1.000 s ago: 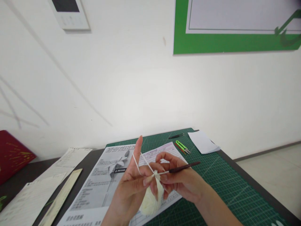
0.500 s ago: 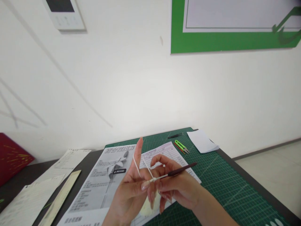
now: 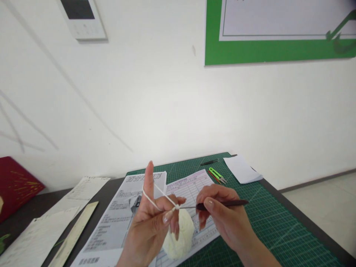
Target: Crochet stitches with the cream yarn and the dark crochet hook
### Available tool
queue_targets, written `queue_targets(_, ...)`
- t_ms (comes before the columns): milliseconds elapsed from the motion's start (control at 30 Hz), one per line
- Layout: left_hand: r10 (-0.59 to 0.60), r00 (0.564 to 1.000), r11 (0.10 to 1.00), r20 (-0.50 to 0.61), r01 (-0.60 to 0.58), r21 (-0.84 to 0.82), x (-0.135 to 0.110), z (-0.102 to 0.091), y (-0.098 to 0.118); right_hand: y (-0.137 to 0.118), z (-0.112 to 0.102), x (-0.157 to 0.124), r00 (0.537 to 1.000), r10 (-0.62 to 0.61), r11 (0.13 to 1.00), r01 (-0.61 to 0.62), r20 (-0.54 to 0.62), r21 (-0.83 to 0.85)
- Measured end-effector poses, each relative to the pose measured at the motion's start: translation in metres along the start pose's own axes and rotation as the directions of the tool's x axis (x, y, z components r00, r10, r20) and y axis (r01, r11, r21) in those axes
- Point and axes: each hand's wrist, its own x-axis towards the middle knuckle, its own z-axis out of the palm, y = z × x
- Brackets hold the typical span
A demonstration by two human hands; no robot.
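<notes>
Looks mid-stitch: left hand (image 3: 148,227) pinching yarn (image 3: 175,207), right hand (image 3: 228,219) gripping hook (image 3: 236,203) at the yarn's 3 o'clock, ball (image 3: 180,239) at 6. Next move likely needs steady tension.

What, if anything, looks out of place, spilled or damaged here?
Nothing looks spilled or broken, and the hook and yarn ball look in order. One small oddity: a faint grey smudge on the pale wall, just left of the green-bordered board, possibly a scuff.
</notes>
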Motion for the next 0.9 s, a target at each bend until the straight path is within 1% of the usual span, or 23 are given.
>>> queue_targets(133,0.026,1.000,1.000,-0.012,-0.026,-0.013,-0.001,0.003,0.001,0.003,0.006,-0.006,0.999,-0.038,0.999,0.037,-0.015,-0.026)
queue_targets(200,0.031,0.999,0.999,-0.025,-0.032,-0.012,-0.002,0.003,0.001,0.003,0.008,-0.009,0.996,-0.085,0.993,0.082,-0.032,-0.081)
queue_targets(267,0.042,0.998,0.999,-0.037,-0.042,0.000,-0.003,0.003,0.001,0.002,0.010,-0.012,0.988,-0.153,0.974,0.145,-0.034,-0.173)
queue_targets(300,0.049,0.998,0.999,-0.043,-0.049,0.007,-0.003,0.004,0.000,0.002,0.011,-0.013,0.981,-0.192,0.956,0.181,-0.023,-0.231)
queue_targets(367,0.070,0.996,0.997,-0.053,-0.069,0.020,-0.004,0.004,0.000,0.002,0.013,-0.015,0.954,-0.298,0.892,0.285,0.019,-0.351)
queue_targets(433,0.089,0.994,0.996,-0.063,-0.087,0.031,-0.005,0.006,0.000,0.002,0.014,-0.017,0.906,-0.415,0.798,0.409,0.087,-0.442)
queue_targets(467,0.095,0.993,0.995,-0.064,-0.093,0.035,-0.005,0.006,0.000,0.002,0.014,-0.018,0.889,-0.441,0.761,0.444,0.125,-0.473)
queue_targets(533,0.100,0.993,0.994,-0.065,-0.098,0.039,-0.006,0.007,0.000,0.003,0.015,-0.020,0.878,-0.444,0.720,0.469,0.179,-0.512)
queue_targets(600,0.094,0.993,0.995,-0.069,-0.091,0.043,-0.007,0.007,0.000,0.005,0.015,-0.020,0.876,-0.448,0.716,0.470,0.177,-0.516)
queue_targets(633,0.089,0.994,0.995,-0.069,-0.086,0.044,-0.007,0.007,0.000,0.006,0.015,-0.020,0.875,-0.457,0.728,0.470,0.158,-0.499)
queue_targets(667,0.088,0.994,0.995,-0.066,-0.085,0.043,-0.008,0.007,0.000,0.007,0.016,-0.019,0.883,-0.451,0.756,0.454,0.127,-0.472)
queue_targets(700,0.088,0.994,0.996,-0.058,-0.086,0.040,-0.008,0.007,0.000,0.008,0.016,-0.018,0.902,-0.422,0.802,0.419,0.093,-0.426)
queue_targets(733,0.090,0.995,0.996,-0.049,-0.088,0.034,-0.007,0.007,0.000,0.009,0.016,-0.017,0.929,-0.365,0.861,0.361,0.057,-0.359)
queue_targets(800,0.101,0.994,0.995,-0.035,-0.100,0.029,-0.007,0.008,0.001,0.010,0.015,-0.016,0.983,-0.182,0.967,0.178,-0.004,-0.181)
queue_targets(833,0.106,0.994,0.994,-0.033,-0.105,0.033,-0.007,0.008,0.001,0.010,0.015,-0.015,0.996,-0.088,0.992,0.085,-0.022,-0.089)
queue_targets(867,0.110,0.993,0.993,-0.033,-0.108,0.042,-0.007,0.008,0.002,0.010,0.015,-0.015,0.999,-0.014,1.000,0.013,-0.030,-0.018)
queue_targets(900,0.113,0.993,0.992,-0.036,-0.111,0.055,-0.007,0.008,0.002,0.010,0.015,-0.015,0.999,0.034,0.999,-0.033,-0.038,0.020)
